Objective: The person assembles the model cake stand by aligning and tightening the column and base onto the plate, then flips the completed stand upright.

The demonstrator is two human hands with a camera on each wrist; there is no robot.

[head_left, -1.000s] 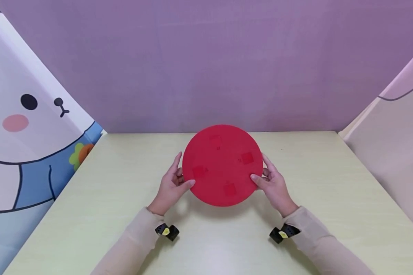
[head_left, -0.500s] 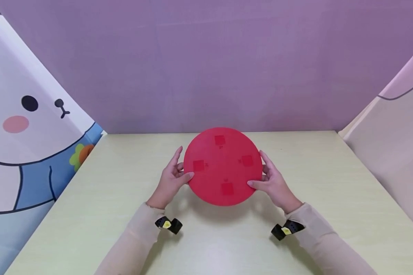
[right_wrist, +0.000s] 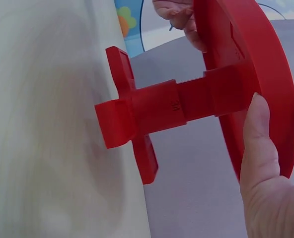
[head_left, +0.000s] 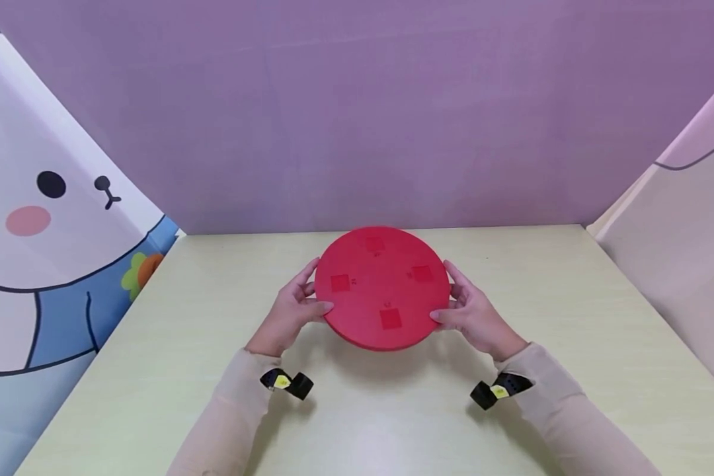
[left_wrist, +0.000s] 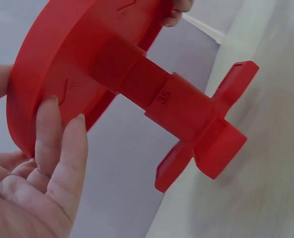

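A red round-topped pedestal stand, like a toy table, is held upright between both hands. Its disc top (head_left: pixel 383 291) has several square marks. Underneath, a stepped column (left_wrist: pixel 159 96) marked 35 runs down to splayed feet (right_wrist: pixel 114 124) close over the tabletop; I cannot tell whether they touch it. My left hand (head_left: pixel 288 314) grips the disc's left edge, thumb on top and fingers underneath. At the opposite edge my right hand (head_left: pixel 478 320) does likewise. In the head view the disc hides the column and feet.
A pale wood-look table (head_left: pixel 369 423) lies beneath. Purple backdrop (head_left: pixel 357 119) rises behind its far edge. On the left stands a cartoon-printed panel (head_left: pixel 47 264), on the right a pale panel (head_left: pixel 684 251). Black wrist cameras (head_left: pixel 288 383) hang at both cuffs.
The disc top has tipped from facing me more squarely to lying flatter, so its front rim now shows. It has also shifted slightly left. Both hands keep their grip throughout.
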